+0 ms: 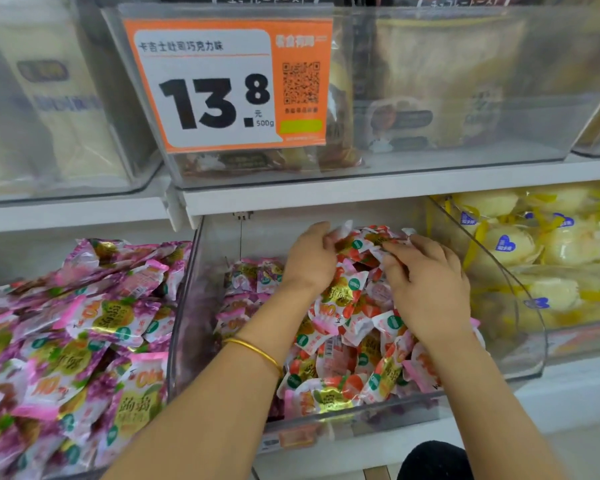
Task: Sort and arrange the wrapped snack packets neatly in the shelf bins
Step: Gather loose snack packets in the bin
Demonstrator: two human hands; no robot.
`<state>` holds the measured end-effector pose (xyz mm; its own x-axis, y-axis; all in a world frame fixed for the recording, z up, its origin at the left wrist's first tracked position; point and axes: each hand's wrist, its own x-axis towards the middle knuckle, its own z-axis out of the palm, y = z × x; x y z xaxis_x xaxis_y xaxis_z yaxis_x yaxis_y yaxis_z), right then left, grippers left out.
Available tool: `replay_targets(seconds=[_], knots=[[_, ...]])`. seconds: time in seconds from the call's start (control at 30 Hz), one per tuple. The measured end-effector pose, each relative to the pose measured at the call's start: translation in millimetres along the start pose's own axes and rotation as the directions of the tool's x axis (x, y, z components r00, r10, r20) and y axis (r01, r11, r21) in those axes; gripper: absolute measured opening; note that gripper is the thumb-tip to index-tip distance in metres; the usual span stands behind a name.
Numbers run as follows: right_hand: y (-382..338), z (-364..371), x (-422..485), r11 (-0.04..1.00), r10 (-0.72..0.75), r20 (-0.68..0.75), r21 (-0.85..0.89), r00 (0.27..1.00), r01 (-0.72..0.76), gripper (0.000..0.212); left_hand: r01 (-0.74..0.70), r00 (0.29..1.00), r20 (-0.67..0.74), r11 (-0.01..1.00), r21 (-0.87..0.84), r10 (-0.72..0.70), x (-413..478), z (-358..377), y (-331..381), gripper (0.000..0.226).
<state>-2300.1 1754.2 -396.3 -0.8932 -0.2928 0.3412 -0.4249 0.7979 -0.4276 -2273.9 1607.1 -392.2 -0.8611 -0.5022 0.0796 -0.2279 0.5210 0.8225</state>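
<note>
The left hand [309, 259], with a gold bangle [253, 349] on its wrist, has fingers and thumb curled round some red packets [336, 327] at the top back of the heap. The right hand [428, 285] lies over the same heap just beside it, fingers reaching to those packets; whether it pinches one or only presses I cannot tell. The red packets lie in the middle bin [343, 422], heaped toward its right side, while a few purple packets [253, 275] sit in its left part, seemingly the same kind as the big purple heap [84, 323] in the next compartment to the left. To do this step well, I think it is better to lift only a small bunch at once, turn the printed faces to the front, and lay them in flat rows from the back wall forward, so nothing slides over the front edge. The wrappers look smooth and will probably slip, so a light grip with both hands is safer than a squeeze. The purple ones should then go to their own heap, not toward the yellow packets [520, 244] on the right
</note>
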Motion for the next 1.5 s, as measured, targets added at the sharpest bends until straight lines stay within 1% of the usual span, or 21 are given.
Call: replay_targets(seconds=[0.07, 0.17, 0.33, 0.4, 0.47, 0.53, 0.6, 0.67, 0.73, 0.8, 0.9, 0.97, 1.03, 1.07, 1.13, 1.23, 1.3, 1.37, 1.43, 1.47, 1.5], knots=[[-0.3, 1.7, -0.2, 0.998, -0.018, -0.067, 0.056, 0.998, 0.022, 0.032, -0.107, 0.993, 0.060, 0.994, 0.016, 0.106, -5.9, 9.5, 10.7, 0.039], [0.1, 1.8, -0.4, 0.993, -0.034, -0.165, 0.103, 0.986, 0.052, 0.044, -0.252, 0.958, 0.170, 0.962, 0.103, 0.233, -6.5, 27.7, 23.0, 0.040], [5.4, -0.5, 3.9, 0.976, 0.026, -0.250, 0.216, 0.968, 0.029, 0.050, -0.297, 0.935, 0.270, 0.923, 0.244, 0.229, 8.9, 47.9, 31.6, 0.047], [5.8, 2.0, 5.5, 0.980, 0.012, -0.243, 0.194, 0.970, 0.036, 0.049, -0.303, 0.928, 0.302, 0.914, 0.271, 0.218, 11.0, 46.5, 31.7, 0.049], [5.6, 4.7, 5.1, 0.993, -0.026, -0.244, 0.103, 0.969, 0.053, 0.042, -0.308, 0.928, 0.280, 0.928, 0.208, 0.246, 8.6, 40.9, 31.5, 0.048], [7.0, 5.9, 3.3, 0.997, -0.044, -0.239, 0.048, 0.970, 0.057, 0.034, -0.306, 0.943, 0.168, 0.946, 0.105, 0.287, 0.2, 29.8, 30.5, 0.045], [8.4, 5.4, 1.7, 0.998, -0.055, -0.239, 0.028, 0.969, 0.064, 0.034, -0.271, 0.963, 0.008, 0.962, 0.034, 0.270, -10.4, 11.7, 26.0, 0.040], [8.0, 3.3, -0.5, 0.997, -0.072, -0.255, 0.007, 0.964, 0.077, 0.037, -0.121, 0.986, -0.112, 0.993, 0.019, 0.122, -24.4, -10.2, 16.7, 0.037], [5.5, -2.3, -3.0, 0.994, -0.109, -0.282, -0.026, 0.953, 0.106, 0.041, 0.040, 0.983, -0.180, 0.998, 0.038, -0.033, -40.7, -30.3, 7.5, 0.040], [-0.1, -8.7, -6.6, 0.980, -0.191, -0.296, -0.009, 0.936, 0.197, 0.039, 0.148, 0.980, -0.157, 0.970, 0.192, -0.119, -59.4, -42.1, 2.4, 0.042], [-18.0, -13.0, -15.3, 0.892, -0.435, -0.174, 0.050, 0.884, 0.449, 0.035, 0.239, 0.968, -0.039, 0.867, 0.436, -0.247, -80.6, -46.8, -2.7, 0.038], [-31.4, -10.5, -23.7, 0.844, -0.535, 0.079, 0.015, 0.841, 0.536, 0.034, 0.236, 0.958, 0.020, 0.828, 0.508, -0.285, -86.9, -47.0, -7.6, 0.031], [-40.1, -6.9, -29.0, 0.846, -0.474, 0.355, -0.069, 0.806, 0.528, 0.036, 0.204, 0.952, 0.072, 0.792, 0.575, -0.297, -89.3, -43.6, -13.0, 0.040], [-40.3, -4.3, -29.5, 0.846, -0.433, 0.426, -0.113, 0.794, 0.522, 0.037, 0.191, 0.949, 0.089, 0.777, 0.600, -0.302, -89.7, -41.1, -15.0, 0.045], [-38.6, -5.7, -28.4, 0.861, -0.374, 0.446, -0.159, 0.813, 0.483, 0.036, 0.173, 0.954, 0.090, 0.772, 0.612, -0.285, -90.3, -38.5, -15.2, 0.049], [-27.6, -12.1, -24.1, 0.920, -0.273, 0.382, -0.165, 0.883, 0.356, 0.037, 0.156, 0.966, 0.073, 0.785, 0.599, -0.247, -87.2, -39.0, -14.1, 0.052], [-20.2, -14.1, -24.1, 0.940, -0.244, 0.352, -0.144, 0.903, 0.310, 0.036, 0.153, 0.976, 0.054, 0.836, 0.526, -0.213, -82.9, -42.0, -13.8, 0.047], [-16.9, -14.3, -24.8, 0.946, -0.231, 0.328, -0.146, 0.916, 0.291, 0.032, 0.130, 0.989, 0.037, 0.948, 0.291, -0.146, -78.7, -46.2, -13.6, 0.027], [-15.9, -13.3, -24.6, 0.947, -0.230, 0.279, -0.156, 0.932, 0.280, 0.026, 0.152, 0.988, 0.013, 0.988, 0.009, -0.152, -73.2, -47.5, -15.3, 0.015], [-15.6, -13.2, -24.5, 0.947, -0.232, 0.254, -0.159, 0.939, 0.277, 0.023, 0.151, 0.989, 0.004, 0.986, -0.068, -0.151, -71.0, -46.6, -15.5, 0.008], [-15.4, -13.1, -24.3, 0.949, -0.234, 0.236, -0.157, 0.943, 0.275, 0.021, 0.143, 0.990, 0.004, 0.987, -0.074, -0.143, -68.1, -44.4, -15.9, 0.005]])
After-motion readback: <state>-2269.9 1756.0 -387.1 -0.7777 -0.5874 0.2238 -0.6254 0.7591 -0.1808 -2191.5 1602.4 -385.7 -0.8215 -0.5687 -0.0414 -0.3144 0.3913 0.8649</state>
